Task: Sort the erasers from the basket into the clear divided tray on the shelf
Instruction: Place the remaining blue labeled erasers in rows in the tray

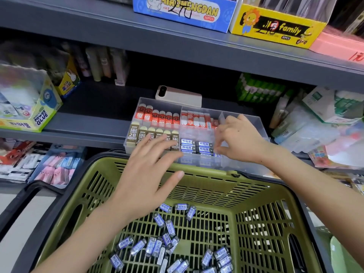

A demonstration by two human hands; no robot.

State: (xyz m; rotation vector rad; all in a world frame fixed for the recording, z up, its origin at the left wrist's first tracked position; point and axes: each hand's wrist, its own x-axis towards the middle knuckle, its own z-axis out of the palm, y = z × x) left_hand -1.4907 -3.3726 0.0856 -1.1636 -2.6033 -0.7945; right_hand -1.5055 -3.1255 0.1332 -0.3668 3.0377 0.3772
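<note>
The green basket (pixel 206 175) sits below the shelf with several blue-wrapped erasers (pixel 170 227) loose on its bottom. The clear divided tray (pixel 254 120) stands on the shelf edge. It holds red erasers (pixel 155 115), red-and-white erasers (pixel 195 119), beige 2B erasers (pixel 134 134) and a block of blue erasers (pixel 187 144). My left hand (pixel 149 174) hovers flat with spread fingers over the tray's front edge and holds nothing. My right hand (pixel 238 140) arches over the tray's right side, fingers loosely curled, thumb tip beside the rightmost blue erasers; I see nothing between thumb and fingers.
A phone (pixel 177 94) lies on the shelf just behind the tray. A glue display box (pixel 37 115) stands at the left and packaged goods (pixel 325 109) at the right. The upper shelf carries blue (pixel 183 10) and yellow (pixel 275 26) boxes. A lower shelf at left holds pink erasers (pixel 57 172).
</note>
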